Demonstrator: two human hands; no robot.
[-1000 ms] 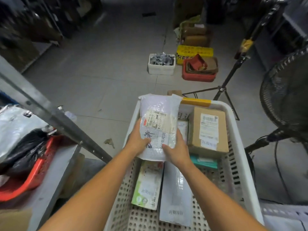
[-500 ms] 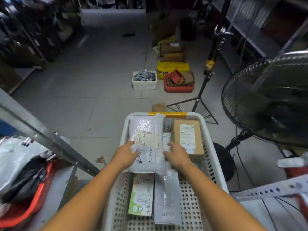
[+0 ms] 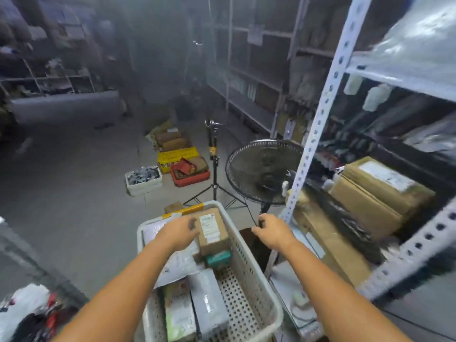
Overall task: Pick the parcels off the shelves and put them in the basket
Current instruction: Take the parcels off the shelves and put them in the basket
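A white perforated basket (image 3: 246,275) stands in front of me with several parcels in it. The white bubble-wrap parcel (image 3: 177,262) lies flat at the basket's far left, beside a brown box (image 3: 212,230) with a white label. My left hand (image 3: 180,233) hovers just above that white parcel with loosely curled fingers and holds nothing. My right hand (image 3: 271,233) is outside the basket to the right, near a white shelf post (image 3: 311,144), empty. On the right shelf sit brown cardboard boxes (image 3: 370,193).
A black standing fan (image 3: 261,171) and a tripod stand (image 3: 213,169) are just beyond the basket. Yellow, red and white crates (image 3: 182,164) sit on the floor further off. Bagged parcels (image 3: 29,312) lie at the lower left.
Both hands have let go of the white bubble-wrap parcel, which now lies in the basket. My right hand has moved right, out of the basket. My view has swung up and right toward the shelves.
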